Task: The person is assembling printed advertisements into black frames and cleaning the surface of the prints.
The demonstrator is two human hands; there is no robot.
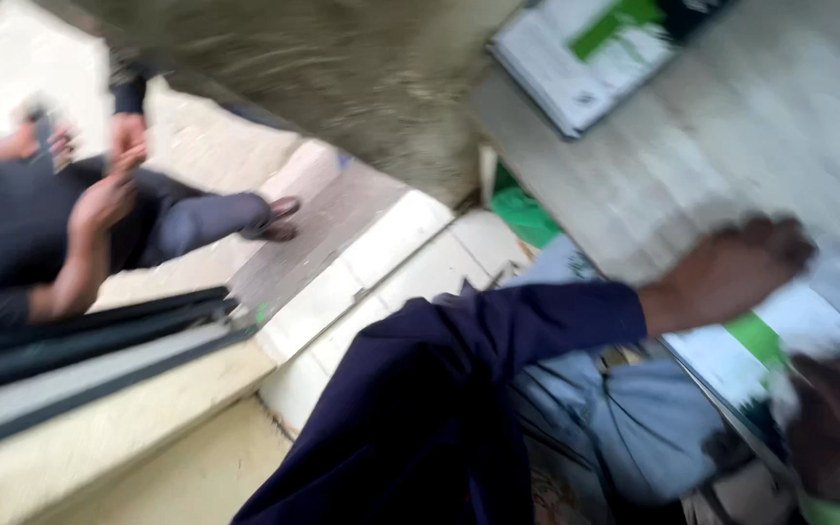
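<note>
The picture is heavily blurred by motion. My left hand [731,272] reaches out of a navy sleeve [498,331] to the grey table top [731,126], at the edge of a white and green printed sheet [760,340]. My right hand [838,428] is at the lower right, over the same sheet, with something white beside its fingers. The blur hides whether either hand grips anything. A second white and green printed booklet [585,49] lies at the far end of the table.
Another person in dark clothes [41,233] sits at the left, hands raised around a small dark object. Their shoe [274,219] rests on a pale step. A dark rail [89,331] runs along the left. Grey-blue cloth [653,418] lies under my arm.
</note>
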